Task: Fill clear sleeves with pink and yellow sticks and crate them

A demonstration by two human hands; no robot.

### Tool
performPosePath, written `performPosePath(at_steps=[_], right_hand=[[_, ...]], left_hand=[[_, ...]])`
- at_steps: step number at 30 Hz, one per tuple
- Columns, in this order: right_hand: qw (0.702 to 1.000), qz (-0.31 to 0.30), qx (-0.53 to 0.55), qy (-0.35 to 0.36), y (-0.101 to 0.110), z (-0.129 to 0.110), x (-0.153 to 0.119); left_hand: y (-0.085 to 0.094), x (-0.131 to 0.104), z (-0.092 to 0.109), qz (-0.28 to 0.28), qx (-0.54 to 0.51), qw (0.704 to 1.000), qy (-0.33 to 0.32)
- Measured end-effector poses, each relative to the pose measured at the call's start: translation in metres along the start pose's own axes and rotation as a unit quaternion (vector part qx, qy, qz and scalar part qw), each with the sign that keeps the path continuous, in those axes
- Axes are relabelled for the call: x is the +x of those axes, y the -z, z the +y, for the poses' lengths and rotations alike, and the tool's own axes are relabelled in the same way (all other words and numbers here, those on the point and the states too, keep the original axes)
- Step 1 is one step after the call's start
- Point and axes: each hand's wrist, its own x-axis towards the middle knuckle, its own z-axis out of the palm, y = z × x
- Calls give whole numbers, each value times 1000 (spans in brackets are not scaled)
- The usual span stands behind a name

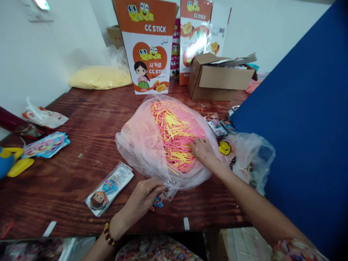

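A large clear plastic bag (138, 156) lies opened in the middle of the table, full of thin pink and yellow sticks (176, 137). My right hand (202, 150) reaches in at the bag's right side, its curled fingers among the sticks; the fingertips are partly hidden. Just in front of the bag, my left hand (149, 190) pinches a small clear printed pouch (169, 186) between thumb and fingers. Part of the pouch is covered by that hand. To the left of it lies a stack of flat printed pouches (110, 188) with a cartoon figure.
Printed cartons (150, 47) and an open cardboard box (223, 81) stand behind. A yellow-filled bag (100, 77) lies at back left, near a wipes pack (46, 117) and blue packets (47, 144). A crumpled plastic bag (252, 156) and a blue panel (304, 108) bound the right.
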Motion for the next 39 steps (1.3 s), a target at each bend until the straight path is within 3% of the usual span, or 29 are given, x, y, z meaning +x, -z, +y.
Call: performPosePath(at_steps=[7,15,20,24,27,28,30,33,34,36,39], right_hand=[[1000,16,5,-2,-9,-6,-1],[975,34,214,-58,-24,5,0],[938,79,328,-84,-28,4,0],[886,111,440,-96,-27,-4,4],[824,121,546,-93,-23,-17,6],[786,118,600,-90,-21,-23,5],[664,95,737,-89,-17,-36,4],[436,52,893,-100,-10,-56,0],[391,45,914,-101,-8,-61,-1],[338,43,935,-101,-3,-68,-2],[306,49,946,-91,10,-73,-5]], left_hand=[[-2,0,-4,-14,-13,1000,14],[-2,-6,-3,-16,-50,998,45],[-2,-6,1,-11,-59,997,38],[-4,-5,-2,20,-63,998,14],[-3,-3,-5,47,-89,995,23],[-2,-1,-6,63,-101,992,30],[1,3,-7,107,-127,985,39],[6,13,-8,149,-154,976,36],[7,17,-8,152,-161,975,33],[9,24,-7,153,-177,972,31],[11,32,-4,148,-189,970,30]])
